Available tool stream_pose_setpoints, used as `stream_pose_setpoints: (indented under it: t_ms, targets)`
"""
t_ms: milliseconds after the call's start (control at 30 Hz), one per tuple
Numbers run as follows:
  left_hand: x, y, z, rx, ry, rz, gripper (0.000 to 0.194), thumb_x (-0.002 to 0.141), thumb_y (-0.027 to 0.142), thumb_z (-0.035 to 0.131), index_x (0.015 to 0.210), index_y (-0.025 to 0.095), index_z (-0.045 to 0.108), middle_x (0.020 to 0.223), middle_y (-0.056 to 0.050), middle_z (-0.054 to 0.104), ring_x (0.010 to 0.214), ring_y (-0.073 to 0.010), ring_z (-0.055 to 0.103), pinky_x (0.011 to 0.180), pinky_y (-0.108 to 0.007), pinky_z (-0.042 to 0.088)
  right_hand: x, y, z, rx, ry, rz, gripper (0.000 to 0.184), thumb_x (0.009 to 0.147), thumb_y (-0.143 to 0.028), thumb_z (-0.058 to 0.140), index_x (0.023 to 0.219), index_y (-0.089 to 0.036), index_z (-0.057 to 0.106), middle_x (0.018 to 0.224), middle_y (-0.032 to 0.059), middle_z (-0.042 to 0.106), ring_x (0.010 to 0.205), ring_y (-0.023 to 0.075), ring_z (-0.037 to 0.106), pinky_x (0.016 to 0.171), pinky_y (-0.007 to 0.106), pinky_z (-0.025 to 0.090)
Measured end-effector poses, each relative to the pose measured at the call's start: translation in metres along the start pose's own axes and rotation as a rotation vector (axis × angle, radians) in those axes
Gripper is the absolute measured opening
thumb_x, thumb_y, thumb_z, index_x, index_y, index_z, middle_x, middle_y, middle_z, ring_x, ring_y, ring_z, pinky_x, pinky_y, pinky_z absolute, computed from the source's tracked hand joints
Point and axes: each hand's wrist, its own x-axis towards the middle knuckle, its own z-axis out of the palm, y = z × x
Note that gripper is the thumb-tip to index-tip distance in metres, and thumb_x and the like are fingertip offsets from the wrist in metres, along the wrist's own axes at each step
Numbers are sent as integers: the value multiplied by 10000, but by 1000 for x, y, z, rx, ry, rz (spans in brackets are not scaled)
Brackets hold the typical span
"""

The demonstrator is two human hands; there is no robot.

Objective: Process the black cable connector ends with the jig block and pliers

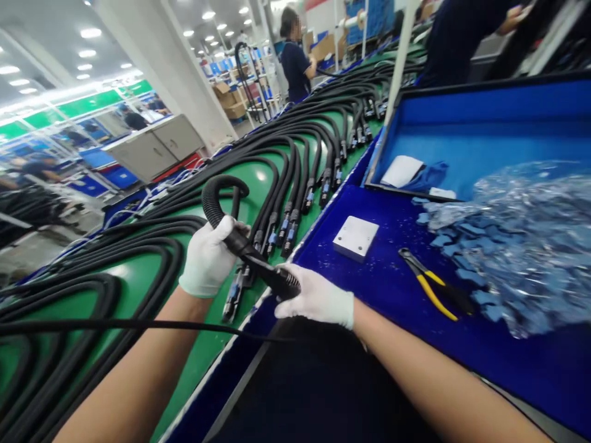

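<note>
Both my hands wear white gloves and hold one black corrugated hose (212, 200) in front of me. My left hand (210, 255) is closed around the hose near its end collar. At the end fitting (268, 271), a black piece with a spring-like coil, my right hand (309, 295) has its fingers wrapped round the tip. The hose curves up and loops back above my left hand. Several black hoses with blue-marked end fittings (289, 231) lie beneath it on the green conveyor (261, 175). What sits inside my right palm is hidden.
On the blue worktop (314, 240) to the right are a metal block (356, 237), yellow-handled pliers (431, 286) and a clear bag of blue parts (530, 246). A blue tray (484, 141) stands behind. A person (295, 61) works farther along the line; another stands at upper right.
</note>
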Motion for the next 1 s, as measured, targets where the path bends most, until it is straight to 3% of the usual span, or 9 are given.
stream_pose_setpoints:
  t_ms: [100, 167, 267, 333, 400, 500, 633, 900, 1000]
  targets:
    - [-8, 0, 39, 400, 70, 128, 441, 912, 487, 624, 1176, 133, 610, 1124, -137, 694, 1059, -279, 658, 975, -453, 521, -19, 7, -13, 116, 159, 39, 507, 722, -199, 753, 1219, -243, 658, 865, -9, 714, 688, 184, 656, 653, 320, 547]
    - [-16, -2, 52, 689, 32, 429, 496, 865, 414, 703, 1268, 147, 592, 1281, -149, 644, 1166, -303, 619, 1072, -484, 456, -40, 2, -34, 79, 195, 52, 409, 720, -129, 707, 1121, -204, 682, 776, -22, 676, 629, 148, 615, 615, 283, 510]
    - [-32, -11, 67, 866, -508, 867, 339, 857, 257, 723, 1193, 242, 680, 1234, -68, 691, 1146, -276, 635, 1098, -475, 430, -73, -17, -66, -52, 121, 83, 360, 723, -109, 690, 1063, -226, 691, 768, -34, 671, 633, 135, 604, 609, 257, 487]
    - [-44, -21, 81, 838, -763, 920, 235, 915, 200, 643, 1119, 275, 732, 1096, -34, 739, 1020, -225, 677, 979, -401, 506, -93, -31, -84, -177, 54, 117, 299, 757, -163, 698, 1045, -241, 702, 820, -29, 694, 675, 145, 624, 634, 257, 491]
    - [-54, -29, 98, 761, -747, 761, 227, 957, 217, 589, 1112, 257, 751, 1077, -43, 748, 960, -199, 693, 886, -337, 540, -113, -38, -100, -385, 117, 182, 235, 826, -304, 701, 1051, -236, 710, 879, -1, 710, 736, 171, 645, 678, 280, 495]
    - [-61, -28, 122, 653, -610, 343, 237, 950, 343, 621, 1099, 232, 767, 1124, -47, 757, 1024, -214, 706, 938, -326, 542, -139, -27, -121, -901, 480, 400, 339, 884, -470, 663, 1012, -159, 703, 959, 119, 699, 887, 267, 654, 792, 376, 483]
    - [-55, -13, 144, 521, -546, -66, 366, 891, 427, 676, 1185, 222, 747, 1095, -37, 779, 997, -237, 727, 933, -344, 552, -158, 7, -131, -1357, 612, 623, 148, 800, -254, 685, 862, -124, 651, 923, 190, 652, 942, 346, 625, 760, 402, 445]
    - [-34, 2, 159, 324, -624, -151, 503, 872, 450, 695, 1275, 150, 689, 912, -59, 782, 889, -236, 717, 832, -350, 540, -149, 16, -124, -733, 788, 408, 121, 854, -292, 579, 817, -216, 493, 730, 0, 624, 633, 148, 575, 579, 258, 404]
    - [-32, 4, 159, 318, -638, -161, 514, 864, 454, 707, 1279, 152, 689, 937, -65, 783, 905, -239, 716, 844, -355, 538, -139, 14, -123, -740, 793, 348, 126, 839, -273, 602, 834, -220, 488, 772, 0, 623, 671, 151, 572, 597, 258, 409]
